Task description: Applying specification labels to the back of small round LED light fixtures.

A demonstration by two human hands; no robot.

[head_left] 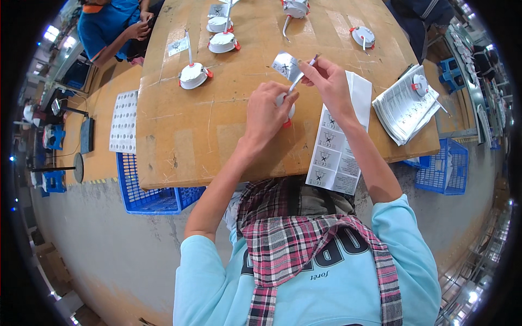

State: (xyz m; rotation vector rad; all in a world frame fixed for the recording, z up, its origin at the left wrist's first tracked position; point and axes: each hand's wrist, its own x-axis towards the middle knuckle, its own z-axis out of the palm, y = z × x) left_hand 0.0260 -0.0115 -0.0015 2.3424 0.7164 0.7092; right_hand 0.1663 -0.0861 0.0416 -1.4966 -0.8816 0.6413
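Note:
In front of me on the brown table is a round white downlight (292,110) with a red clip, mostly covered by my left hand (265,111). The left fingers close around the light and the lower end of its white cable (296,83). My right hand (330,82) pinches the cable near its upper end. From the cable beside those fingers sticks out a silver printed label (284,66). Under my right forearm lies a white sheet of printed labels (328,155). A labelled downlight (194,76) rests to the far left of my hands.
More downlights, such as this one (223,42), stand along the table's far side. A stack of printed leaflets (399,108) at right carries another downlight (419,85). Blue baskets (149,200) sit below the table edge. A co-worker in a blue shirt (106,27) is at far left.

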